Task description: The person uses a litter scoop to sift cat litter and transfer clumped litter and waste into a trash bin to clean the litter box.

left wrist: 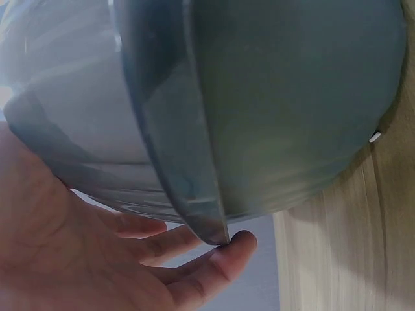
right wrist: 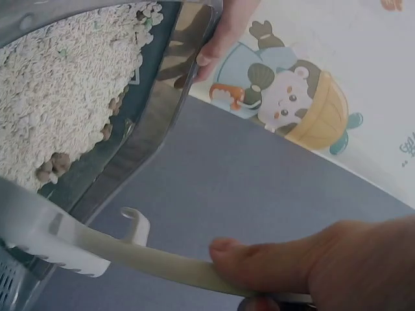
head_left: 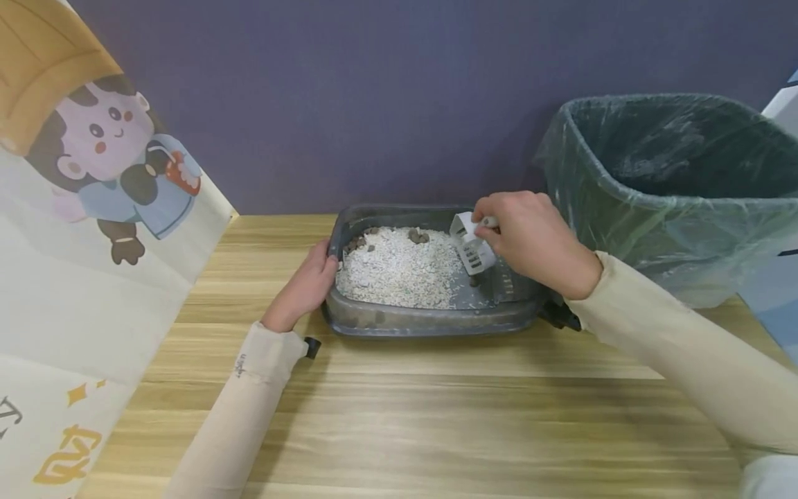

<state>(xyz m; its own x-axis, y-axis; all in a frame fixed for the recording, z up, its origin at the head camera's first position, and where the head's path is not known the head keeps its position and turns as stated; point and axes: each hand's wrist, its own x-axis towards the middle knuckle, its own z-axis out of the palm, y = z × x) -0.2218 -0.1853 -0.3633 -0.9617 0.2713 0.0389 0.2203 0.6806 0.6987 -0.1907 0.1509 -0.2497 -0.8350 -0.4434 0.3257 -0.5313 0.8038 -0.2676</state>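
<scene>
Scooping seems in hand, left hand (head_left: 304, 284) gripping the tray (head_left: 430, 321) at nine o'clock, right hand (head_left: 533, 235) gripping the scoop (head_left: 466, 235) inside at two; next likely calls for a low pass toward the clumps (head_left: 418, 236) near twelve.

1. Tray (head_left: 430, 321): smooth grey plastic, glossy along its walls.
2. Scoop (head_left: 479, 255): smooth white plastic.
3. Litter (head_left: 399, 274): rough, matt pellets; brown clumps (head_left: 418, 236), rough and dull.
4. Bin (head_left: 679, 156), two o'clock: apparently plastic, under thin, glossy, crinkled film (head_left: 636, 242).
5. Counter (head_left: 399, 416): smooth wood grain, soft sheen.
6. Back panel (head_left: 374, 104), twelve o'clock: smooth, matt.
7. Sleeves (head_left: 679, 333): matt cream cloth.
</scene>
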